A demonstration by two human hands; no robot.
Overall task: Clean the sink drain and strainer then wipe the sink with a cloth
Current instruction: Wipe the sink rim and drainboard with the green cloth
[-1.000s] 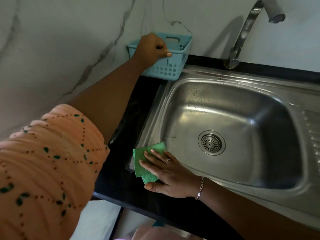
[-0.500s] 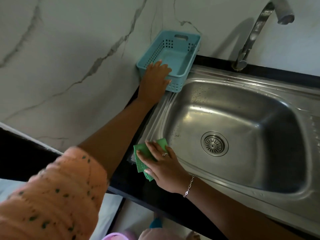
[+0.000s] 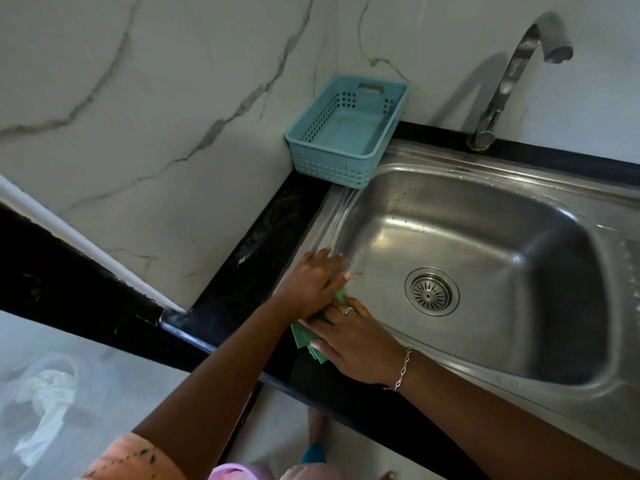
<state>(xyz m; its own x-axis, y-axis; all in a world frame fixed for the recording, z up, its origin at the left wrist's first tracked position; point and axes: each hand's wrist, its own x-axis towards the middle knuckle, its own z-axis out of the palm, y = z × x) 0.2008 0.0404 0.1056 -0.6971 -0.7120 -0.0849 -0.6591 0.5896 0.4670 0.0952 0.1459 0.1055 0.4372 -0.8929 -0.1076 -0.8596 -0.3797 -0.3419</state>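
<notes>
**Colours around your sink**

You have a green cloth (image 3: 320,353) at the front left corner of the grey steel sink (image 3: 491,389). The basket (image 3: 346,133) at its back left corner is light blue with a grid of small holes. Your counter (image 3: 242,258) is black; the wall (image 3: 156,98) is white with grey veins. Your sleeve (image 3: 135,459) is peach with dark green dots.
</notes>
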